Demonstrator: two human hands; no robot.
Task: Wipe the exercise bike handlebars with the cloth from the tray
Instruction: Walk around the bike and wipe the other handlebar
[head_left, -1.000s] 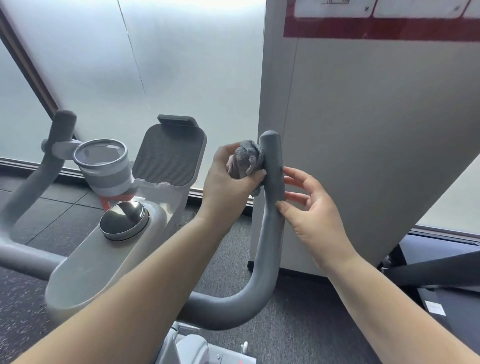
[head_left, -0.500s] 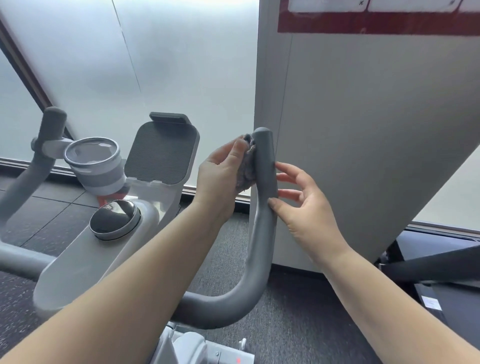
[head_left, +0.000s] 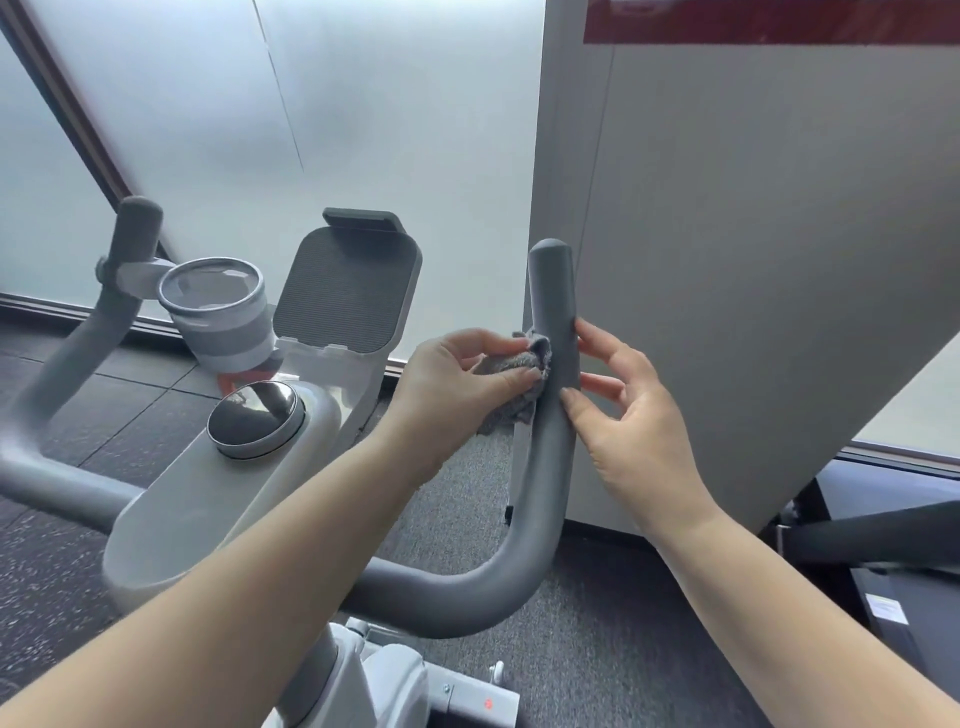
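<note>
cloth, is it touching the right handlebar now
Touching: the head view shows the cloth, gripped by the left hand, pressed against the right handlebar.

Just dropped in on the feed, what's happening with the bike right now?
A person is wiping the exercise bike's right handlebar. The left hand grips a bunched grey cloth and presses it against the inner side of the upright grip, partway below its tip. The right hand is open, its fingertips touching the other side of the bar. The left handlebar is untouched at this moment.
</note>
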